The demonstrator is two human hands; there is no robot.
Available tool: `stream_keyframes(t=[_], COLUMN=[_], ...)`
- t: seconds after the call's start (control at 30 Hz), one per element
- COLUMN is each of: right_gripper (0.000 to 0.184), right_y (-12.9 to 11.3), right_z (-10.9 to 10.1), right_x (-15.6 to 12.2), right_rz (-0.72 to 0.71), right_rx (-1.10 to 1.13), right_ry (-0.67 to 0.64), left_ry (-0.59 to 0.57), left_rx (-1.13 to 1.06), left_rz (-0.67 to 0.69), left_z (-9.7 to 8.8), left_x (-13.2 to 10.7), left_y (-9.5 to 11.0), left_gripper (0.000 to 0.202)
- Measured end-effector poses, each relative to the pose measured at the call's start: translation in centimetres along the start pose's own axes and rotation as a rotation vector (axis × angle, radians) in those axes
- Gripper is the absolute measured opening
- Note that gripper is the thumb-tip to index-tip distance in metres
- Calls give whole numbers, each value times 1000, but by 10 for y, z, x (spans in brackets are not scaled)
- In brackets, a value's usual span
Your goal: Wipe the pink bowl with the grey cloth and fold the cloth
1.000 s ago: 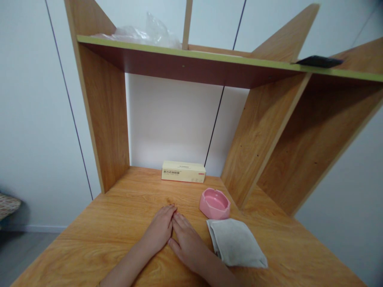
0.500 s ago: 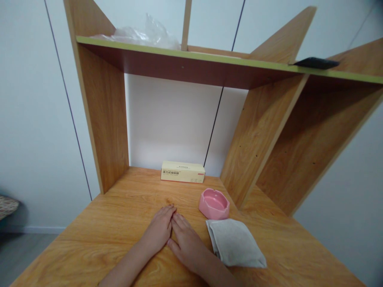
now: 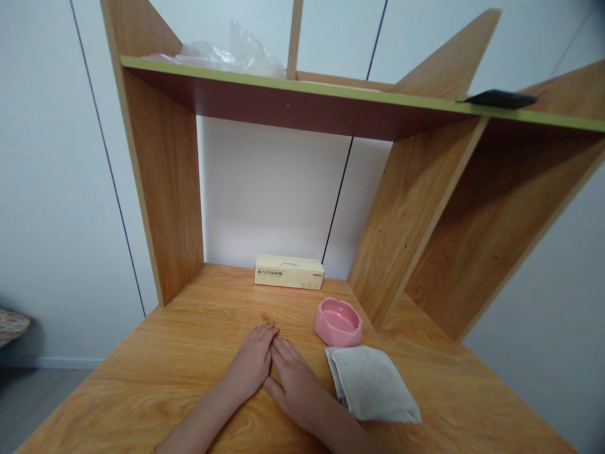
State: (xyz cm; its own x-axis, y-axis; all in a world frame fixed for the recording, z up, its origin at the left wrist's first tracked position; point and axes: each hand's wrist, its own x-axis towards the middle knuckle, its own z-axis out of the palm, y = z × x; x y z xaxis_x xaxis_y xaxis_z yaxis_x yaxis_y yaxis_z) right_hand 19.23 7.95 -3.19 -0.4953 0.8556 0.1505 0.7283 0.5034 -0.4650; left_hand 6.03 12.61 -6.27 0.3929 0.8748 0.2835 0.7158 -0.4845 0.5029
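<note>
From my remote seat I see the left hand point(image 3: 253, 362) and right hand point(image 3: 295, 381) palm-down on the wood-grain worktop point(image 3: 179, 353), fingers straight, tips touching; from them, the folded grey fabric cloth point(image 3: 378, 386) lies at three o'clock, the pink faceted dish point(image 3: 334, 334) at two.

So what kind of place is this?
It looks like a desk area inside a room, though I can't tell which room. There's a wide wooden desktop, a long shelf raised above it, and a pale wall behind.
</note>
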Motion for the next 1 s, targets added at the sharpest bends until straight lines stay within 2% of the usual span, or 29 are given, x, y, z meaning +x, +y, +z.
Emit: stream_keyframes(t=[1.0], right_gripper=[63], right_y=[-1], right_z=[-1], right_x=[0], right_rz=[18], right_rx=[-7], right_ry=[-14], left_ry=[4], left_rx=[-9], left_rz=[-18], left_z=[-6], left_x=[-1], left_y=[7], left_gripper=[50])
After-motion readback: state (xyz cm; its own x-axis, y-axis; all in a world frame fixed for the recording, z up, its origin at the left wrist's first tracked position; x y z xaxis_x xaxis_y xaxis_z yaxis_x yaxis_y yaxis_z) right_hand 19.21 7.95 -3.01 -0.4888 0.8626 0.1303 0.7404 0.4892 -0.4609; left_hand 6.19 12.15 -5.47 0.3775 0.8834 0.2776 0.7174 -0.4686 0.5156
